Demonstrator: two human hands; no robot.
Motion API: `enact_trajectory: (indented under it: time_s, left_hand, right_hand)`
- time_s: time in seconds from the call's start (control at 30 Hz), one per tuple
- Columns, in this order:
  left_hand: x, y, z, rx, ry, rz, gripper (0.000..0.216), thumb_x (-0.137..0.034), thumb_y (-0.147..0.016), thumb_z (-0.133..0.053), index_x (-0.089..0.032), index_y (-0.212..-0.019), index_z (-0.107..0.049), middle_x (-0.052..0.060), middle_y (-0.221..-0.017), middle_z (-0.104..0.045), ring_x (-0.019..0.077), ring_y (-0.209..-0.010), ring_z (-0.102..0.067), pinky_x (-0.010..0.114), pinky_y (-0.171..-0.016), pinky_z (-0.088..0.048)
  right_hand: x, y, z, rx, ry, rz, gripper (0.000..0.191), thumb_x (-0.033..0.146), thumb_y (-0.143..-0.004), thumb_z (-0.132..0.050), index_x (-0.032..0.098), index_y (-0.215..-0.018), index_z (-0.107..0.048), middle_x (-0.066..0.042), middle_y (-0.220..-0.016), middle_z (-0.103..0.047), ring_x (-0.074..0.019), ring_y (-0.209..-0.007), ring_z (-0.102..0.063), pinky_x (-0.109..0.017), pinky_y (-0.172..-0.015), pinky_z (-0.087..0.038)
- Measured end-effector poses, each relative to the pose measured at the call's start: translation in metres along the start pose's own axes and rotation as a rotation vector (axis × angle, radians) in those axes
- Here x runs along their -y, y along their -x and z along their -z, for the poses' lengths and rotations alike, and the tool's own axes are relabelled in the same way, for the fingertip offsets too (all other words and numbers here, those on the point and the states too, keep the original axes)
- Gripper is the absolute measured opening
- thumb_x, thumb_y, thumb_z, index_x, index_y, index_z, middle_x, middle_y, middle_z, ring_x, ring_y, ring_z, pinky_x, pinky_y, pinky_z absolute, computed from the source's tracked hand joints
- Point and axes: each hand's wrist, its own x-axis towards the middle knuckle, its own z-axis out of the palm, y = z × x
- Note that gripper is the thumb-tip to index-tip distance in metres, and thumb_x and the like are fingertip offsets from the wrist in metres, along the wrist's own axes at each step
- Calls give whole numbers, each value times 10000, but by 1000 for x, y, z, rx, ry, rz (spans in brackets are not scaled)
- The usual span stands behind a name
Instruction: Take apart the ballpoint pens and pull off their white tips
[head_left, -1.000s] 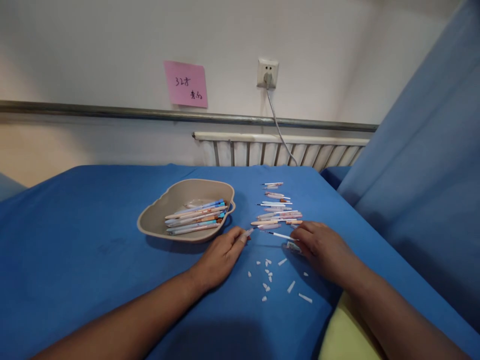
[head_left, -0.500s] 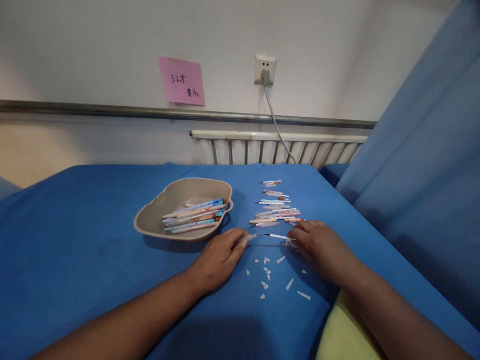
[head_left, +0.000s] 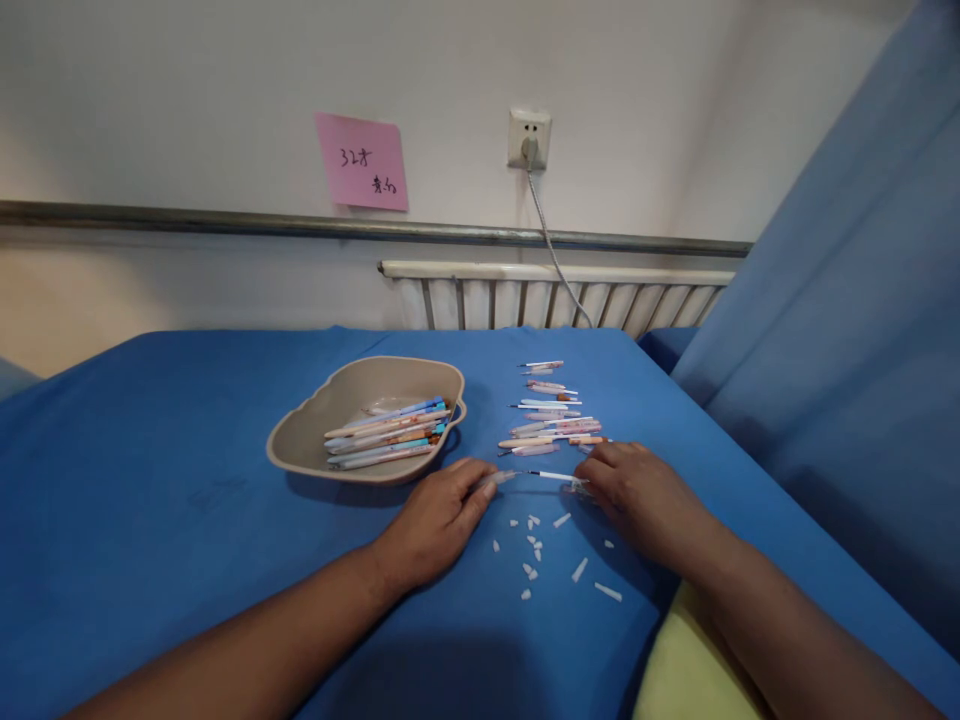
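My left hand (head_left: 439, 515) rests on the blue cloth (head_left: 172, 480) with its fingers pinched round a clear pen barrel (head_left: 496, 481) that points right. My right hand (head_left: 646, 497) lies palm down, fingers closed on the end of a thin white refill (head_left: 551, 475) and a small clear part under the fingertips. The refill's tip points left, toward the barrel's open end. Several small white caps and bits (head_left: 534, 546) are scattered on the cloth just in front of both hands.
A beige tray (head_left: 315, 432) with several assembled pens (head_left: 386, 433) stands left of centre. A row of pen parts (head_left: 553, 410) lies behind my hands. Behind the table are a radiator (head_left: 555, 298), a wall socket (head_left: 529, 140) and a pink note (head_left: 362, 162). Blue fabric (head_left: 847, 330) rises at the right.
Both hands have crept slightly toward each other, bringing the barrel's end and the refill's tip closer. The view shifted a little.
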Motion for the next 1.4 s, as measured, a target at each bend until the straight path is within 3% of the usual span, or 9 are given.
enact_trajectory:
  time_s: [0.73, 1.0, 1.4]
  left_hand:
    - [-2, 1, -1, 46, -54, -30, 285, -325, -960, -335, -196, -979, -589, 38, -940, -613, 185, -898, -563, 294, -807, -419]
    - [1, 0, -3, 50, 16, 30, 278, -347, -960, -334, -203, -978, -571, 30, -938, -638, 189, -885, -579, 298, -804, -424]
    - [0, 0, -2, 65, -48, -37, 264, -305, -960, -340, -195, -993, -578, 37, -919, -596, 184, -879, -559, 296, -805, -416]
  right_hand:
    - [4, 0, 0, -1, 83, 28, 176, 156, -911, -455, 193, -831, -607, -63, -851, -599, -195, -799, -521, -308, -703, -282]
    - [6, 0, 2, 7, 53, 1, 191, 177, -925, -438, 191, -839, -609, -64, -868, -604, -191, -818, -534, -299, -721, -306]
    - [5, 0, 0, 15, 97, 22, 186, 172, -919, -451, 196, -829, -612, -62, -845, -605, -193, -794, -531, -306, -705, -294]
